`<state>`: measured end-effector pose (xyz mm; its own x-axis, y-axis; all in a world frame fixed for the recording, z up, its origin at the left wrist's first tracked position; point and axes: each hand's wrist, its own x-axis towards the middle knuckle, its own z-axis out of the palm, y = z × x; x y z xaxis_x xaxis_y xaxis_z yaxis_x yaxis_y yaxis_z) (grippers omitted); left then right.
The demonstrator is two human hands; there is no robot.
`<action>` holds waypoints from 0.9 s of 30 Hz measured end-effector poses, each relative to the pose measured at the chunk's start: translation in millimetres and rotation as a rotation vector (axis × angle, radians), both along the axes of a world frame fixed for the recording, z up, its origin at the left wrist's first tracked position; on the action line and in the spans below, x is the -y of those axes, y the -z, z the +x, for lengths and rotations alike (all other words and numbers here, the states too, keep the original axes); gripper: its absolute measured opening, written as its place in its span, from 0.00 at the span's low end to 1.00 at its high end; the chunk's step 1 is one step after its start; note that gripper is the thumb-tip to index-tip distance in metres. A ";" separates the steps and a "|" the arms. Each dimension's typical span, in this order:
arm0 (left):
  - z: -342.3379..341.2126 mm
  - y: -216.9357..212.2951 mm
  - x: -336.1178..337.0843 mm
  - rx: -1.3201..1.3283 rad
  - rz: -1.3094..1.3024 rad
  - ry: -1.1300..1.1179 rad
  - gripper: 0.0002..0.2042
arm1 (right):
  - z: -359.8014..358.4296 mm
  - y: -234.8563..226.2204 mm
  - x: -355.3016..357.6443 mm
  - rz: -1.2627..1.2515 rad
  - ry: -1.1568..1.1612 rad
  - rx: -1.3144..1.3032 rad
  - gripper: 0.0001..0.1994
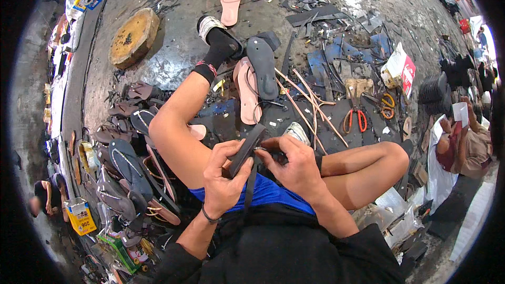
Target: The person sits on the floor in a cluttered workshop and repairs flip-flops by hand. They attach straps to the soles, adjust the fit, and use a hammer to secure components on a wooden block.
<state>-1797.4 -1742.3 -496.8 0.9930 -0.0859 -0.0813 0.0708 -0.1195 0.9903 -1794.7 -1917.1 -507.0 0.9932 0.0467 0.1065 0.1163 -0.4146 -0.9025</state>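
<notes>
I sit on the floor with my legs out in front. My left hand (223, 171) grips a dark sandal sole (247, 147) held above my lap. My right hand (294, 160) pinches a dark strap (251, 184) at the sole's edge; the strap hangs down between my hands over my blue shorts. Just beyond my knees lie a pink sole (246, 90) and a dark grey sole (263, 66) side by side.
A round wooden block (134, 37) sits at the far left. Several finished sandals (126, 168) are piled left of my leg. Red-handled pliers (355, 118), orange scissors (388, 104), tan strips (307, 100) and dark scraps lie ahead. Another person (463, 142) sits at the right.
</notes>
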 end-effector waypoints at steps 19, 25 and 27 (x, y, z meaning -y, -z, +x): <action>13.4 14.2 -0.7 0.068 0.118 0.152 0.17 | 0.0 12.5 -4.6 0.020 0.080 -0.019 0.10; 11.6 20.3 2.7 0.076 0.034 0.156 0.18 | -4.9 17.9 -0.5 -0.072 0.013 0.045 0.10; 11.8 20.8 -4.3 0.107 0.114 0.157 0.18 | -3.3 15.1 3.1 0.045 -0.014 0.002 0.10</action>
